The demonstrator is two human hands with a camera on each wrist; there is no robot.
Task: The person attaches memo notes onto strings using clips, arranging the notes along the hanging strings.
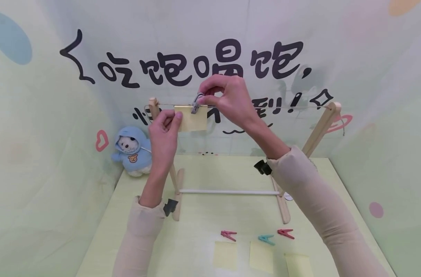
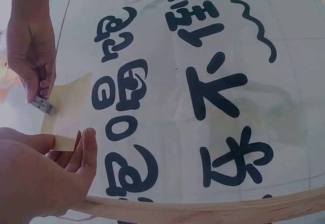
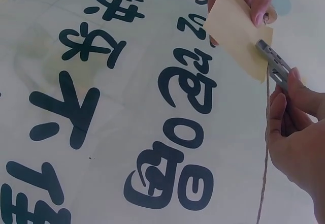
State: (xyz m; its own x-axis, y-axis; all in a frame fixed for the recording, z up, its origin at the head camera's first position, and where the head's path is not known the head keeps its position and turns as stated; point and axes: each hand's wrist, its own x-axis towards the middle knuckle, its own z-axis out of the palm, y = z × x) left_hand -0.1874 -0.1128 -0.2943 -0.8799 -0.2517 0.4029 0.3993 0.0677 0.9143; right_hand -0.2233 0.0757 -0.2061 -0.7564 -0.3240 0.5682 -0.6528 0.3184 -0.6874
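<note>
A yellow sticky note (image 1: 193, 121) hangs at the string (image 1: 290, 107) stretched between two wooden posts. My left hand (image 1: 164, 132) pinches the note's left edge between thumb and fingers. With thumb and fingertips, my right hand (image 1: 229, 96) grips a grey clothespin (image 1: 196, 104) at the note's top edge. In the right wrist view the clothespin (image 3: 273, 61) overlaps the note's corner (image 3: 241, 36) beside the string (image 3: 266, 148). The left wrist view shows the clothespin (image 2: 42, 104) on the note (image 2: 71, 104) too.
Wooden posts (image 1: 316, 130) and a white crossbar (image 1: 231, 192) form the rack. Two red clothespins (image 1: 228, 235) (image 1: 286, 233), a teal clothespin (image 1: 266, 239) and three sticky notes (image 1: 225, 255) lie on the table in front. A plush toy in a blue hoodie (image 1: 132, 151) sits at left.
</note>
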